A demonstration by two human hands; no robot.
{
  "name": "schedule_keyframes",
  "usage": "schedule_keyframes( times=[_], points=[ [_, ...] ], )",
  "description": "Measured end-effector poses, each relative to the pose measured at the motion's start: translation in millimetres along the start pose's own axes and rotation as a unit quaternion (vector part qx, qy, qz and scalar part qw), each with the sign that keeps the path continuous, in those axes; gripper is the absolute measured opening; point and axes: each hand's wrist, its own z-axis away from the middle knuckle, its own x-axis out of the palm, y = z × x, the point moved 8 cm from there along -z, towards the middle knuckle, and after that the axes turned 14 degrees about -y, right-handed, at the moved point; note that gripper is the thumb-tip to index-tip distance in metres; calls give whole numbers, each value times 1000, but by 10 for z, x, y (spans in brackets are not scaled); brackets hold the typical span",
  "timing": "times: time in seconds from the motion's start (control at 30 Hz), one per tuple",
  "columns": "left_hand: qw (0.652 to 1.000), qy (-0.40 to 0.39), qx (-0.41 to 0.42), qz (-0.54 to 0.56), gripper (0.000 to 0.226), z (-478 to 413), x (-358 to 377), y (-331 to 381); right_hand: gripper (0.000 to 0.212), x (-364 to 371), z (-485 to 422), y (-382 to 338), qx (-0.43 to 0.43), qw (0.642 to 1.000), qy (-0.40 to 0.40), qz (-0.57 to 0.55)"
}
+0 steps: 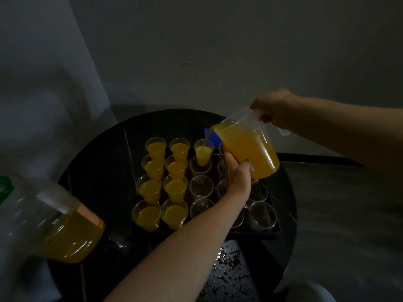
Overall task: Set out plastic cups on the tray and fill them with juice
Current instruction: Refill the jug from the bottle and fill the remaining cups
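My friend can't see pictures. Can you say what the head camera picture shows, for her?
A person pours orange juice from a clear pitcher into a cup on a dark tray, right hand on the handle, left hand under the base. Eight full cups stand on the left, empty cups on the right. A big juice bottle is nearby.

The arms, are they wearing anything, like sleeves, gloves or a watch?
No. The left arm and right arm are bare to the picture's edge, with no sleeves showing. The left hand and right hand have no gloves, and I see no watch, bracelet or rings, though the light is dim.
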Motion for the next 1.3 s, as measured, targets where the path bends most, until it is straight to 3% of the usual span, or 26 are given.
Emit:
schedule_keyframes(
  times=[0.5, 0.6, 1.3],
  points=[
    [996, 34, 22, -74, 102, 2, -88, 127, 13, -40, 113, 118, -41, 993, 44, -102],
    [996, 30, 29, -73, 102, 49, -79, 109, 27, -22, 165, 139, -45, 991, 36, -119],
    [1000, -2, 17, -6, 102, 597, 119, 50, 19, 109, 540, 181, -43, 997, -14, -62]
  ],
)
